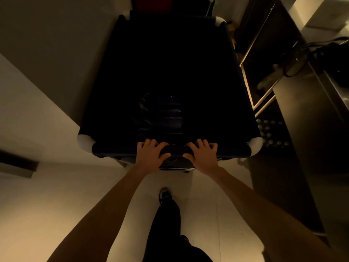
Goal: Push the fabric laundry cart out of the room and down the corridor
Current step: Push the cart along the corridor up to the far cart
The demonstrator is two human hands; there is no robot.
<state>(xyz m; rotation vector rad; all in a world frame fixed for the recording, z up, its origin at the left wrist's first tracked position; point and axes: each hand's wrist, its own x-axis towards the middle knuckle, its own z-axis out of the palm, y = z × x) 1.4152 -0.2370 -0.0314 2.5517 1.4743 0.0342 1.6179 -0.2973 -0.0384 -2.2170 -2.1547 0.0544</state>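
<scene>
The fabric laundry cart [113, 148] is a deep dark-blue cloth bin with white corner caps, filling the middle of the view in front of me. Something dark and shiny lies at its bottom, too dim to name. My left hand [151, 156] grips the padded near rim just left of centre, fingers curled over the top. My right hand [203, 155] grips the same rim a little to the right. Both arms are stretched forward. My leg and shoe [165, 194] stand on the pale floor behind the cart.
A wall [47, 44] with a protruding corner runs close along the cart's left side. On the right stand a dark cabinet with shelves [264, 76] and a metal counter [311, 110] carrying cables. A perforated mat [272, 133] lies by the cart's right corner.
</scene>
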